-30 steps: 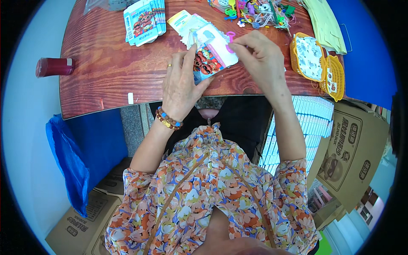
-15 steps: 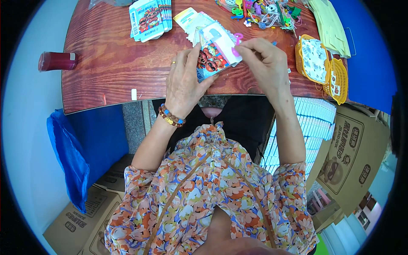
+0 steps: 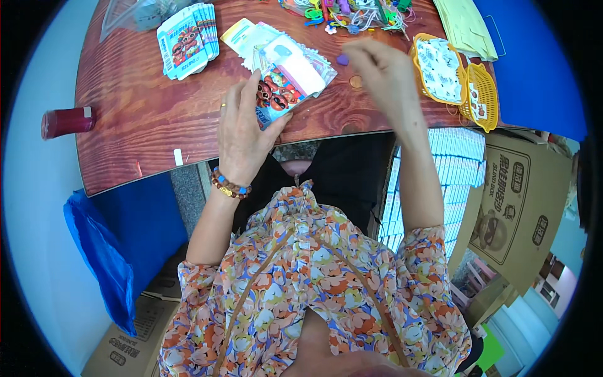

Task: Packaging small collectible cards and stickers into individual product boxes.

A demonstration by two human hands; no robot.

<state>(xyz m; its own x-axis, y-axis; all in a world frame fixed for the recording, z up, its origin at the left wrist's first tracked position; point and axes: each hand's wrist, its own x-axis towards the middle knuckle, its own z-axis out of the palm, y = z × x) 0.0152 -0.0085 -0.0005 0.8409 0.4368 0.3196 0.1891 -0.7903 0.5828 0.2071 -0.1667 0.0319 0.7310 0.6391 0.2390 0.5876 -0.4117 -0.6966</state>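
Note:
My left hand (image 3: 242, 129) is closed around the lower left side of a small printed carton (image 3: 279, 91), blue and red with cartoon figures. The carton's white flap is open at its upper right end, and it lies over a fanned pile of printed cards (image 3: 248, 39). To its right, my right hand (image 3: 384, 74) is raised over the table with curled fingers, smeared by motion. A small purple piece (image 3: 342, 60) shows beside its fingertips; whether it is held or lies on the table I cannot tell. A round brownish piece (image 3: 356, 81) lies just below.
Several flat cartons (image 3: 182, 44) are stacked at the back left, near a dark red jar (image 3: 68, 122). Colourful plastic trinkets (image 3: 358, 16) are heaped at the back. Yellow baskets (image 3: 440, 69) with small white packets and cards stand right, near yellowish sheets (image 3: 465, 28).
My right hand has moved away from the carton's open end, up and to the right. The pink plastic trinket at its fingertips no longer shows. My left hand keeps hold of the carton.

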